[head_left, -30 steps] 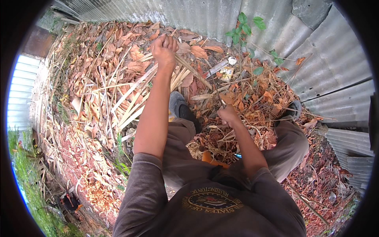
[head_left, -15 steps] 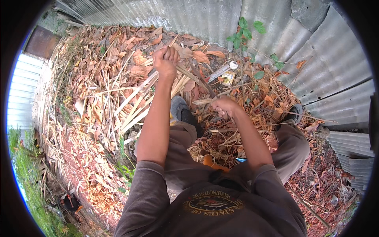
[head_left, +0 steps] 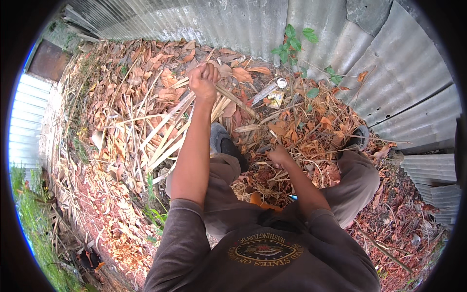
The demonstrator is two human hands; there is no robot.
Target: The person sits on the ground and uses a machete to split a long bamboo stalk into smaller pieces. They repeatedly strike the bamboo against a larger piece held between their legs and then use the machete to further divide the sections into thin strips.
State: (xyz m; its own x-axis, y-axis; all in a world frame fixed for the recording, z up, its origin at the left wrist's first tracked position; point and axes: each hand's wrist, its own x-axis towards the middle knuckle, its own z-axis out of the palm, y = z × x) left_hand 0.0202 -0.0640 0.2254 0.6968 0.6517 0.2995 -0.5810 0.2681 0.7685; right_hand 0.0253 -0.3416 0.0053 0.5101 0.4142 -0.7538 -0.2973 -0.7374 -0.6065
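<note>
My left hand (head_left: 203,82) is closed round a dry, pale palm frond (head_left: 171,117), held out over the leaf litter. Its long narrow strips fan down and left from my fist, and a stiff stalk (head_left: 237,101) runs down to the right of it. My right hand (head_left: 279,156) is a closed fist, lower down between my legs and apart from the frond. It grips a knife-like tool with a long dark blade, plain half a second ago; now only a greyish bit (head_left: 264,148) shows beside the fist, and the blade is hard to make out.
Brown dry leaves (head_left: 141,63) cover the ground. A corrugated metal fence (head_left: 233,29) curves along the far and right sides, with a green vine (head_left: 293,45) against it. My shoes (head_left: 224,143) stand in the litter. A yellowish wrapper (head_left: 275,99) lies ahead; a stick (head_left: 389,253) lies at lower right.
My right hand has drawn down toward me, away from the frond, and the dark blade no longer shows against the stalk. My left hand keeps its hold, nearly in place.
</note>
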